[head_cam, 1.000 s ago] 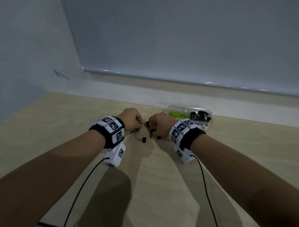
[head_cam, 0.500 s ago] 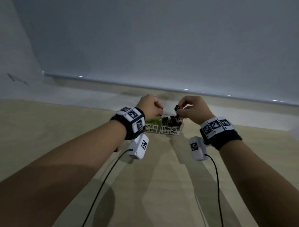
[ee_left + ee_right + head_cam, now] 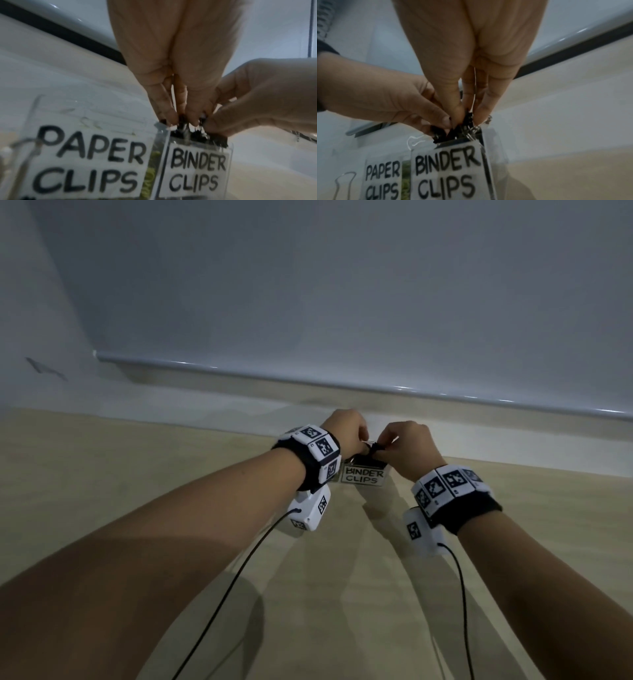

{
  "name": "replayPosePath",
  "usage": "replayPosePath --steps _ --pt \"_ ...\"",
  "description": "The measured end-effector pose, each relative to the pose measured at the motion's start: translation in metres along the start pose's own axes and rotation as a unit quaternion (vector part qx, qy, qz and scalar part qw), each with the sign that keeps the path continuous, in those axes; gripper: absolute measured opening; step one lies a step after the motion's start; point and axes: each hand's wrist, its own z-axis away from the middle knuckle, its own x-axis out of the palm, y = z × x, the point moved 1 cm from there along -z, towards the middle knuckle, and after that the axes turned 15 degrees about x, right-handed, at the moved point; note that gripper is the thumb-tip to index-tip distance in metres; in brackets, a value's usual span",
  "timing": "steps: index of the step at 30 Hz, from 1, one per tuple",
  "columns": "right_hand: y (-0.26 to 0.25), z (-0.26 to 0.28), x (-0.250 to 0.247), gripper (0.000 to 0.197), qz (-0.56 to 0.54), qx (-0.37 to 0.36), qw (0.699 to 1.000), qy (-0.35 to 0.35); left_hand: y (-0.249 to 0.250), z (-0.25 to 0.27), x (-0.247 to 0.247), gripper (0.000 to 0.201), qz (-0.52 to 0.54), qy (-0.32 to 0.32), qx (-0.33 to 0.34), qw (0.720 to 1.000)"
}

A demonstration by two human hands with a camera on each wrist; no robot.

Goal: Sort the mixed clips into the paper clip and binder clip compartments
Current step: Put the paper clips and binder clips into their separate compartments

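A clear two-part box stands at the table's far edge, its right compartment labelled BINDER CLIPS [image 3: 363,475] and heaped with black binder clips [image 3: 214,139]. The left compartment is labelled PAPER CLIPS [image 3: 89,162] and shows green paper clips [image 3: 152,169] through its wall. Both hands meet just above the binder compartment. My left hand [image 3: 182,121] pinches a black binder clip at its fingertips. My right hand [image 3: 467,117] pinches a black binder clip [image 3: 468,119] between thumb and finger, touching the heap. In the head view the hands [image 3: 373,445] hide most of the box.
A loose wire clip handle [image 3: 344,182] lies on the table just left of the box. A white ledge and wall [image 3: 342,337] rise right behind the box. The wooden table [image 3: 342,577] runs towards me, crossed by two black wrist cables.
My left hand has shifted right from over the paper clip compartment to the binder clip compartment. My right hand has come down with its clip onto the heap, and the hands now touch.
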Motion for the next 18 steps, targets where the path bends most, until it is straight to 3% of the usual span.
replayPosePath --steps 3,7,9,12,14,18 --pt "-0.007 0.000 -0.008 0.017 0.042 -0.026 0.999 0.008 -0.009 0.011 -0.026 0.025 0.048 0.033 -0.001 0.998" --pt "-0.039 0.018 -0.007 0.014 0.020 -0.112 0.993 0.008 -0.033 0.050 -0.068 0.007 0.078 0.055 -0.036 0.995" --pt "-0.060 0.033 0.008 0.016 0.035 -0.165 0.985 -0.033 -0.049 0.079 -0.079 0.004 0.039 0.015 -0.061 0.997" --pt "-0.084 0.050 0.043 0.023 0.133 -0.195 0.963 -0.129 -0.064 0.127 -0.075 0.005 -0.017 -0.118 -0.119 0.986" --pt "-0.093 0.055 0.063 0.030 0.187 -0.202 0.949 -0.153 -0.066 0.152 -0.062 0.014 -0.056 -0.184 -0.136 0.972" --pt "-0.101 0.059 0.085 0.030 0.251 -0.225 0.930 -0.144 -0.064 0.168 -0.042 0.022 -0.066 -0.156 -0.124 0.978"
